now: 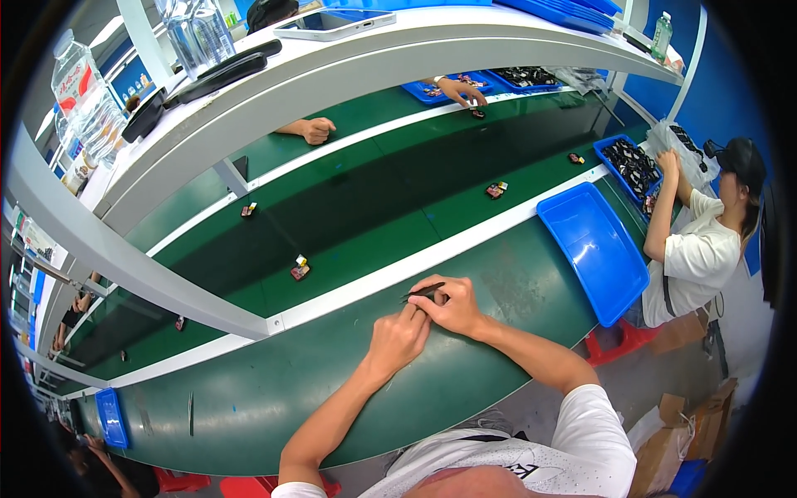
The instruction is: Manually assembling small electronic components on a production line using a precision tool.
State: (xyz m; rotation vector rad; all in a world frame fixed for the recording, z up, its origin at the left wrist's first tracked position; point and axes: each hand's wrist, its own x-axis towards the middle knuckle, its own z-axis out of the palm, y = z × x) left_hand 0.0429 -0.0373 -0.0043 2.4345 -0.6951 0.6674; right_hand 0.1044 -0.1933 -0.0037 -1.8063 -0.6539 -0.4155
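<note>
My right hand (457, 307) is closed around a thin dark pair of tweezers (426, 291), whose tips point left. Its fingertips meet those of my left hand (397, 339), which is curled just below and to the left. Whatever the left fingers may pinch is hidden by the fingers themselves. Both hands are over the green worktable (324, 382), close to the white rail (365, 292) along the conveyor.
Beyond the rail, a green conveyor belt (390, 241) carries small red-and-black parts (300, 267). To the right lie an empty-looking blue tray (594, 253) and a blue tray of black parts (628, 166), where a co-worker (706, 224) sits. Another person's hand (462, 91) reaches over the far side. A white shelf post (207, 303) stands left.
</note>
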